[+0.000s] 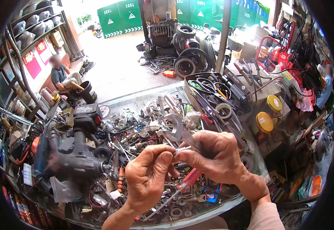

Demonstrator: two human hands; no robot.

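My left hand (149,174) is closed, its thumb and fingers pinching one end of a small pale piece (183,148), thin and rod-like, too small to name. At the other end of it is the thumb of my right hand (218,157), which is wrapped round a large grey open-end wrench (178,130). The wrench's jaw points up and left, and its handle runs into the right hand. Below the hands is a screwdriver (190,179) with a red handle, its shaft slanting down to the left; whether the right hand touches it I cannot tell.
Loose metal parts cover the glass-topped bench (140,100). A black cordless impact wrench (77,163) lies at left. A tool box (228,103) with cables and tape stands at back right, beside yellow-lidded jars (264,122). A person (61,74) sits beyond; tyres (186,66) stand outside.
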